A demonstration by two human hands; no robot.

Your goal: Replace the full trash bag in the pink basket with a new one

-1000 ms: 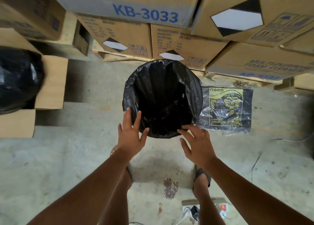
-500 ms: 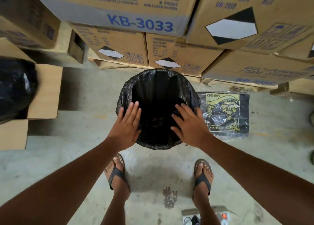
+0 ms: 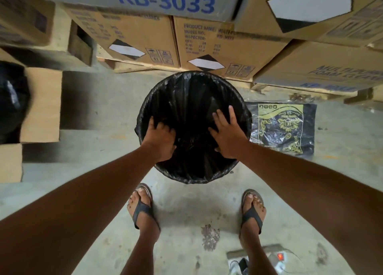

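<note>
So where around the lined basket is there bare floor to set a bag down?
Bare concrete floor lies left of the basket, toward the open carton. Right is taken by the bag packet; behind, stacked boxes crowd it.

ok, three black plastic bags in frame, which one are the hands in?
The liner stretched over the basket rim: left hand and right hand press inside it. The printed pack lies flat beside; the bag far left sits among boxes.

"KB-3033" in blue on top cardboard box (image 3: 132, 3), "PRODUCT NAME", "MODEL NO", "INSPECTOR" on middle box (image 3: 217, 46), "FOAM" on right box (image 3: 323, 71)
</note>
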